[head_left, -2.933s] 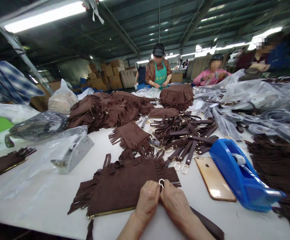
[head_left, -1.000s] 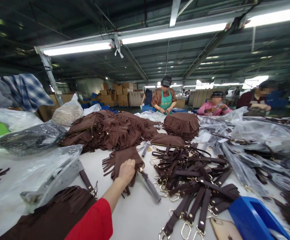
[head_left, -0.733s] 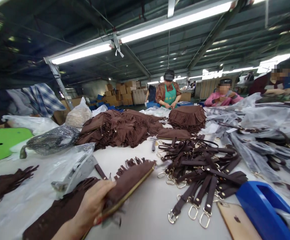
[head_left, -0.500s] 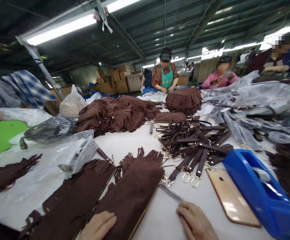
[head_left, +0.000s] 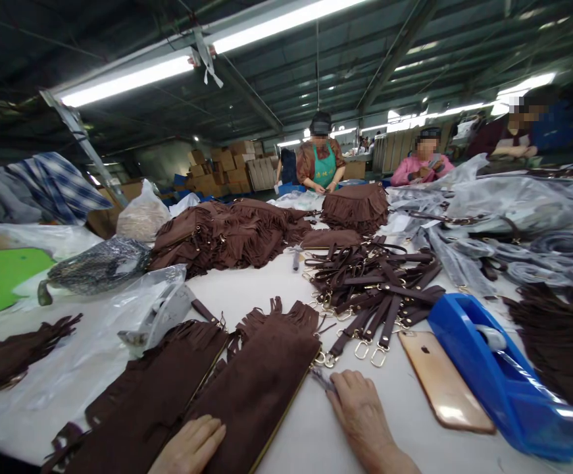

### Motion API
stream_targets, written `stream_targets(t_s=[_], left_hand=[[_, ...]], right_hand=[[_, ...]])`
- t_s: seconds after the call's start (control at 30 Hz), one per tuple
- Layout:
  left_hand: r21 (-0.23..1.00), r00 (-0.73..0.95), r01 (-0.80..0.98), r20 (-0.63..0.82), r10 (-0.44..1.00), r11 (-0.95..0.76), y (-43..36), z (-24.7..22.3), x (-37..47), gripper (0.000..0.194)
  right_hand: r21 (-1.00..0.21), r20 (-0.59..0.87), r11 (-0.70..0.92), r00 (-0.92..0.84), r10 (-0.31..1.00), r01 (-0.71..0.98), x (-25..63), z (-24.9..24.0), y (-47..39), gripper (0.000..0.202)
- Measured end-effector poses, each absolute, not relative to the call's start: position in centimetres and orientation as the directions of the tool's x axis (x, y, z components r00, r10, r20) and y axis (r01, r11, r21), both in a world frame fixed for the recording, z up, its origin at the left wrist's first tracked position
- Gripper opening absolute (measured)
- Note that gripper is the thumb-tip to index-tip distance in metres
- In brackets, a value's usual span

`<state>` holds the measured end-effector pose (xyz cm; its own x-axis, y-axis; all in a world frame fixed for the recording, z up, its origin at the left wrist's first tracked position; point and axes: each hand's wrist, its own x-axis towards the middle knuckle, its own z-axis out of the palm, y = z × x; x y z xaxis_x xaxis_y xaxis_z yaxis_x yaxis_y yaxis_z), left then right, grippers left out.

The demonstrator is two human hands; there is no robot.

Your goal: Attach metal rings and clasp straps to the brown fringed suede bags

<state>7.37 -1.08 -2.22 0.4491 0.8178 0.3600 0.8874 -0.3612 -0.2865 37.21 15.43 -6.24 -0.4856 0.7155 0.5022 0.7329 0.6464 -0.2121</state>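
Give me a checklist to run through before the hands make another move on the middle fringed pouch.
1. Left hand resting on the middle pouch: ok.
2. Right hand at the grey-wrapped piece by the pouch's corner: ok.
3. Firm grip on that piece: cannot tell, the fingertips are hidden.
4. Middle pouch separate from the left-hand pouch: not ok, they meet along the fringed side.
5. Metal rings at the corner free of the strap pile: cannot tell.
6. Phone and blue tape dispenser apart from the right hand: ok.

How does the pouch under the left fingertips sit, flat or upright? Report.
Flat: the pouch lies broad side up, left hand resting on it.
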Motion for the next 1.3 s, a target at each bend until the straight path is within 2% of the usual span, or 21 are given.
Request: stream_targets(t_s=[0.1,0.2,0.27,0.33,0.4,0.43,0.47,0.53,0.57,0.6,0.63,0.7,0.8,0.9,1.0,1.07,1.13,1.23,1.3], left_hand=[[-0.228,0.442,0.894,0.316,0.840,-0.385,-1.0,-2.1,8.4,0.041],[-0.152,0.423,0.905,0.223,0.878,-0.397,-0.7,-1.4,10.0,0.039],[-0.110,0.387,0.921,0.164,0.907,-0.373,-0.3,-1.0,10.9,0.037],[-0.026,0.292,0.956,0.115,0.950,-0.291,0.0,-0.6,11.5,0.039],[0.125,0.149,0.980,0.065,0.987,-0.156,0.4,-0.1,12.1,0.044],[0.217,0.073,0.973,0.037,0.997,-0.079,0.6,0.2,12.5,0.045],[0.308,-0.002,0.951,0.008,1.000,-0.001,0.9,0.5,12.9,0.045],[0.453,-0.107,0.884,-0.044,0.993,0.115,1.3,1.2,14.1,0.041],[0.499,-0.129,0.855,-0.062,0.990,0.143,1.5,1.5,14.8,0.038],[0.526,-0.132,0.837,-0.072,0.989,0.150,1.7,1.7,15.5,0.035],[0.537,-0.120,0.832,-0.074,0.990,0.141,1.9,1.8,16.3,0.033],[0.525,-0.083,0.844,-0.079,0.993,0.112,2.0,1.7,17.6,0.031],[0.479,-0.013,0.876,-0.111,0.994,0.065,2.2,1.8,18.8,0.029],[0.541,0.114,0.841,-0.162,0.980,-0.009,2.7,2.7,18.6,0.031],[0.587,0.094,0.808,-0.042,0.995,-0.052,4.0,3.7,17.3,0.024],[0.504,0.094,0.851,0.124,0.988,-0.144,5.3,4.2,16.5,0.027],[0.349,0.215,0.892,0.235,0.948,-0.289,6.9,4.7,16.2,0.037],[0.142,0.495,0.839,0.201,0.845,-0.525,9.6,5.9,16.8,0.057],[0.079,0.635,0.762,0.102,0.766,-0.642,11.3,7.2,17.6,0.062]], right_hand=[[-0.205,0.492,0.667,-0.514,0.703,0.717,36.5,-6.2,15.3,0.014],[-0.245,0.469,0.672,-0.521,0.713,0.699,36.6,-6.3,15.2,0.011],[-0.273,0.458,0.665,-0.514,0.726,0.696,37.0,-6.2,15.1,0.005],[-0.301,0.495,0.646,-0.465,0.734,0.701,37.4,-5.9,14.8,0.016],[-0.418,0.543,0.622,-0.366,0.756,0.662,37.8,-5.3,14.0,0.027],[-0.533,0.512,0.592,-0.327,0.794,0.604,37.9,-4.9,13.4,0.030],[-0.677,0.413,0.526,-0.325,0.851,0.515,37.9,-4.4,12.8,0.033],[-0.928,0.059,0.215,-0.451,0.890,0.303,37.5,-3.1,11.4,0.040],[-0.975,-0.115,0.008,-0.537,0.835,0.221,37.1,-2.5,10.8,0.044],[-0.972,-0.234,-0.173,-0.611,0.756,0.158,36.5,-1.8,10.2,0.046],[-0.947,-0.288,-0.306,-0.662,0.692,0.093,36.0,-1.3,9.7,0.047],[-0.893,-0.288,-0.446,-0.687,0.668,-0.059,35.0,-0.4,9.2,0.045],[-0.830,-0.302,-0.524,-0.637,0.709,-0.190,34.4,0.3,9.3,0.036],[-0.807,-0.329,-0.549,-0.605,0.725,-0.218,35.2,0.6,10.1,0.032],[-0.797,-0.323,-0.560,-0.625,0.711,-0.225,36.2,1.0,10.7,0.039],[-0.798,-0.312,-0.561,-0.647,0.695,-0.218,36.5,1.6,10.8,0.041],[-0.823,-0.274,-0.527,-0.666,0.694,-0.211,36.3,2.3,10.7,0.044],[-0.902,-0.189,-0.402,-0.690,0.699,-0.160,36.1,4.0,10.5,0.044],[-0.939,-0.152,-0.327,-0.721,0.676,-0.109,36.3,5.2,10.6,0.042]])
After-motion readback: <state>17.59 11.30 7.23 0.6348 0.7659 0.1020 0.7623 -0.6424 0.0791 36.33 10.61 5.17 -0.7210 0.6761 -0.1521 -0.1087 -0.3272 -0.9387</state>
